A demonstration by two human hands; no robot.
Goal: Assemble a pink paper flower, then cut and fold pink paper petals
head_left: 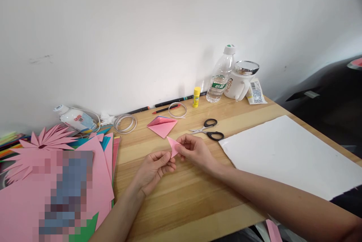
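A small folded piece of pink paper [173, 145] is held above the wooden table between both hands. My right hand [195, 151] pinches it with the thumb over its face. At its lower left corner, my left hand [157, 166] has thumb and forefinger closed on the edge. Just beyond the hands lies a stack of folded pink paper [162, 125], its layers fanned at the top. Black-handled scissors [207, 129] rest to the right of that stack, with the blades pointing left.
A white board [285, 155] covers the table's right side. Pink sheets [98, 174] and a spiky pink paper flower [46, 140] lie left. Along the wall stand a glue stick [196, 97], a water bottle [220, 77] and a white mug [239, 85], near tape rolls [125, 124] and pens.
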